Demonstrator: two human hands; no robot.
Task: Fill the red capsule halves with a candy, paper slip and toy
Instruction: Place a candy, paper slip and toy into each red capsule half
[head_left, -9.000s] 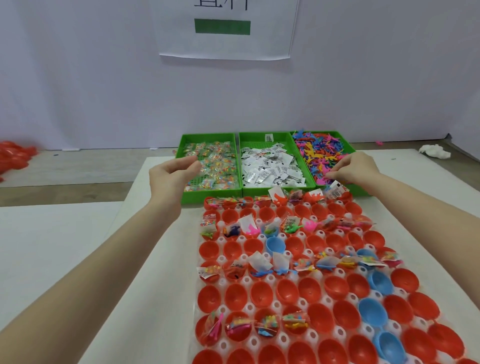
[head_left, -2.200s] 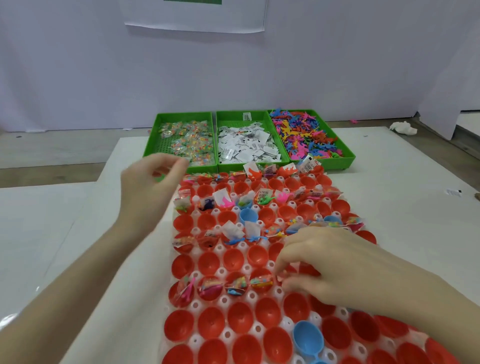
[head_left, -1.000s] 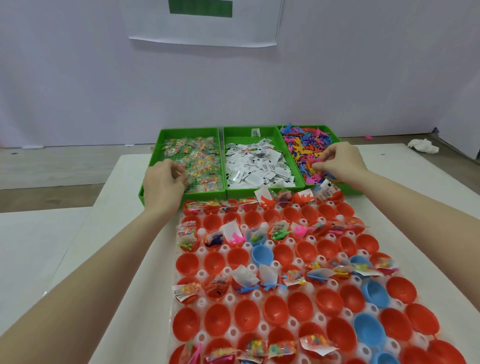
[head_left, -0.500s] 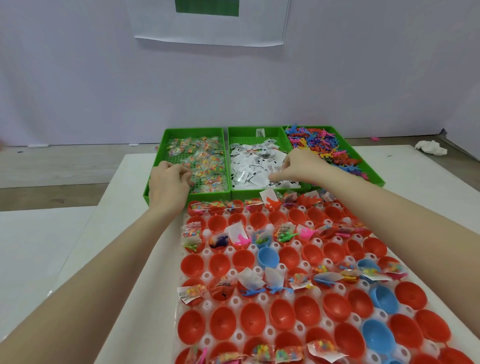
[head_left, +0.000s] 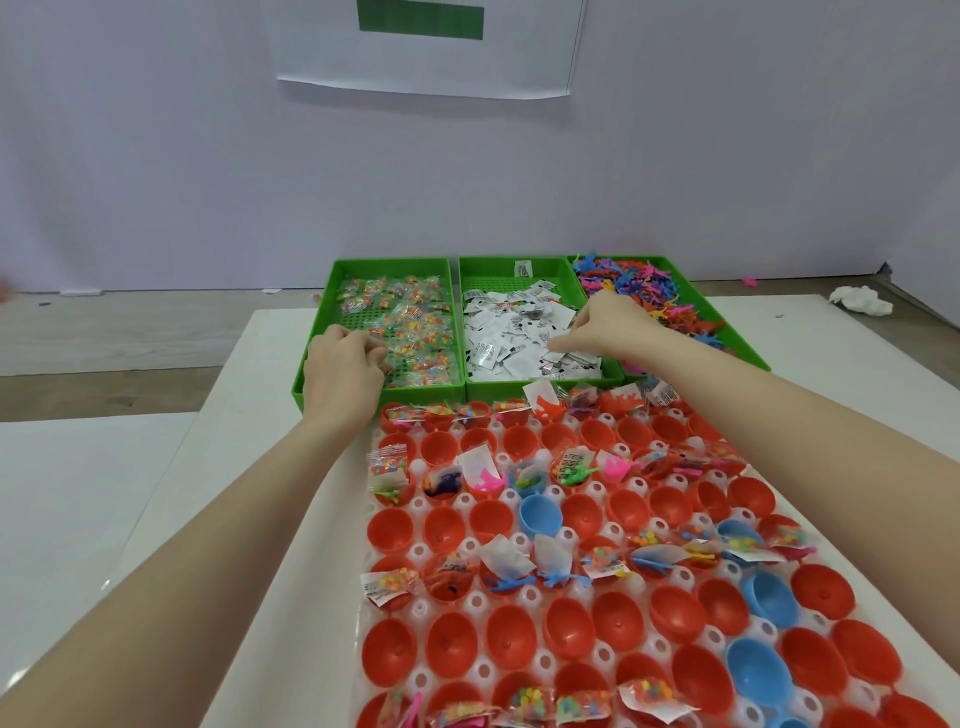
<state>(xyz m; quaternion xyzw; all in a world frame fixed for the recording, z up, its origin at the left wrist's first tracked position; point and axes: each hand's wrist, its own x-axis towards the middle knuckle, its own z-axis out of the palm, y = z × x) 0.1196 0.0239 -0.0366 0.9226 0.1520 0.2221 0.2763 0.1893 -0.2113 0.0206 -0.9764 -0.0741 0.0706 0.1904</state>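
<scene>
The red capsule halves (head_left: 511, 636) sit mouths-up in rows running near to far on the worktop (head_left: 244, 467). Left hand (head_left: 340, 376) curls into the candy tray (head_left: 317, 364), what it holds hidden. Right hand (head_left: 605, 325), fingers bent, pinches among paper slips (head_left: 511, 345).

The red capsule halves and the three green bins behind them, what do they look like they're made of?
The red capsule halves look like thin molded plastic with a glossy finish: smooth, uniform red cups with soft light highlights inside. The green bins also look like molded plastic, rigid and less shiny, with a perforated grid floor showing in the left one. The exact plastic cannot be told.
</scene>
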